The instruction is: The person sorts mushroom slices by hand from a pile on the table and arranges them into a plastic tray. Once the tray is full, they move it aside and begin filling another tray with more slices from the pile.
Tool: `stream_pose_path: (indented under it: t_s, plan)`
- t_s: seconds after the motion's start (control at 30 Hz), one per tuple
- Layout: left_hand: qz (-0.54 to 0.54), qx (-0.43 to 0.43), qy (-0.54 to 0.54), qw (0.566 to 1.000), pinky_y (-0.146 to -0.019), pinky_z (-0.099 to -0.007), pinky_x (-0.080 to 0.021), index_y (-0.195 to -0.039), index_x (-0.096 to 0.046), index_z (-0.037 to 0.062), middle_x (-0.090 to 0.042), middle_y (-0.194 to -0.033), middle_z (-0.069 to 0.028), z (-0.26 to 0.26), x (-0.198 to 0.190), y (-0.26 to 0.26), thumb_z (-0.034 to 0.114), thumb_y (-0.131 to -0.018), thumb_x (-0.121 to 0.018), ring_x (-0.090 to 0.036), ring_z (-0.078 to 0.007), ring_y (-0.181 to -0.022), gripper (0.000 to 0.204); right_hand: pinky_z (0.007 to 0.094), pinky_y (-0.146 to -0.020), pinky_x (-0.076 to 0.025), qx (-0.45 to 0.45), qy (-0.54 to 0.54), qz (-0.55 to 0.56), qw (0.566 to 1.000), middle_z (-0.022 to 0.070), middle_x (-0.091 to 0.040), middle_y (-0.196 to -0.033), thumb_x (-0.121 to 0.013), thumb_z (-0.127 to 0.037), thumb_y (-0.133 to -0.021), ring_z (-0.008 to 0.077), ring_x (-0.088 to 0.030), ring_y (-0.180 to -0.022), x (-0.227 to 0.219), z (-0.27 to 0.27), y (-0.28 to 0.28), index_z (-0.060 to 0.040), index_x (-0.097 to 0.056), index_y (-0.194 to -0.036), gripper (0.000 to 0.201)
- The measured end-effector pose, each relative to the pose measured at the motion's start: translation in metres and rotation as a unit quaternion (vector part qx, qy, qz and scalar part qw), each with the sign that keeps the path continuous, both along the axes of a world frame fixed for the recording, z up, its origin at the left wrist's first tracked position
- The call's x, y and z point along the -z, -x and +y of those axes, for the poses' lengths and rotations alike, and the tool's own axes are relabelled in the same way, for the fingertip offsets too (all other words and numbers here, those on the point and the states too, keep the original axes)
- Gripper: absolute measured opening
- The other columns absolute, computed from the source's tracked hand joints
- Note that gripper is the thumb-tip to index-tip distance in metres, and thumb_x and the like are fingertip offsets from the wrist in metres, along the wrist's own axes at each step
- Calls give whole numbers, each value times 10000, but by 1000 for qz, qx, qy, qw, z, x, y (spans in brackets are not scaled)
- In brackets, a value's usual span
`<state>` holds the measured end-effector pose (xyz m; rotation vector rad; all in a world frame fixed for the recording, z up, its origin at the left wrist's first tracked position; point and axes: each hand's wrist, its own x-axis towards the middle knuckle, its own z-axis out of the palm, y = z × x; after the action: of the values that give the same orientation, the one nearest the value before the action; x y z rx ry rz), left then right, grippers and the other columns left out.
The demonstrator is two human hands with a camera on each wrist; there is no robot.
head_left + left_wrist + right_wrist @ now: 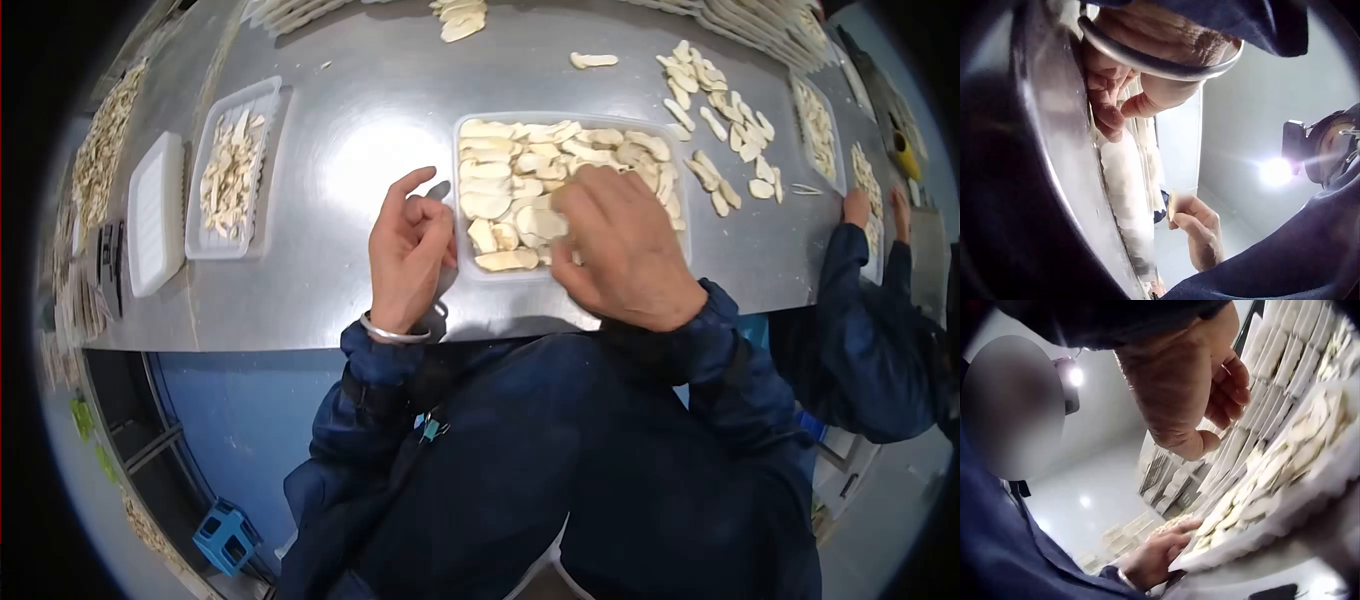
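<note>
A clear plastic tray [572, 117] on the metal table is filled with rows of pale sliced mushrooms [487, 205]. Over its right half is my right hand [630, 250], its thumb and fingers pinching a mushroom slice [1172, 205], best seen in the left wrist view. My left hand [408, 250] stays beside the tray's left edge with loosely bent fingers and holds nothing. The right wrist view shows that left hand [1157, 553] close to the tray wall [1235, 550].
Loose mushroom slices [735, 120] lie to the right. On the left stand another tray [193, 215] of slices and a white tray [157, 215]. Stacked trays [760, 40] line the back. Another person's arm [850, 290] reaches in at the right.
</note>
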<state>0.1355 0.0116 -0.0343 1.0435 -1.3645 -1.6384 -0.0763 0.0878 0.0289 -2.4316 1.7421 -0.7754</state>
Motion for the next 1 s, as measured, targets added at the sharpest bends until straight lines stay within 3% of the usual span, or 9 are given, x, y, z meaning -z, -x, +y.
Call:
stream_pose_path:
  t_s: [0.23, 0.77, 0.9, 1.0]
  plan:
    - [3, 4, 6, 1000, -544, -180, -446, -1340, -433, -14, -564, -830, -26, 0, 0, 0, -17, -921, -527, -541, -55, -664, 429, 388, -733, -431, -35, -4, 21, 999, 133, -515, -871, -650, -50, -663, 288, -544, -841, 14, -20, -32, -5, -536, -908, 273]
    - [1, -6, 3, 1000, -551, -186, -431, -1330, -450, -5, -577, -820, -9, 2, -2, 1, -6, -917, -547, -520, -57, -645, 425, 388, -712, -420, -17, -7, 2, 1000, 125, -519, -872, -663, -62, -671, 288, -544, -833, 8, -24, -29, -23, -544, -918, 277]
    - [-35, -19, 10, 999, -537, -191, -419, -1326, -447, -17, -564, -790, -13, 2, 0, 2, -9, -908, -547, -516, -59, -620, 430, 384, -724, -430, 86, 45, 10, 995, 123, -550, -885, -680, -75, -702, 296, -559, -836, -20, -12, 24, -38, -566, -945, 271]
    - [-30, -12, 22, 999, -541, -168, -400, -1358, -428, -15, -574, -805, -10, 2, 2, 2, 32, -940, -563, -492, -35, -612, 442, 396, -670, -463, 203, 143, 47, 967, 105, -584, -829, -645, 0, -755, 302, -599, -758, -24, -3, 117, -61, -591, -889, 157]
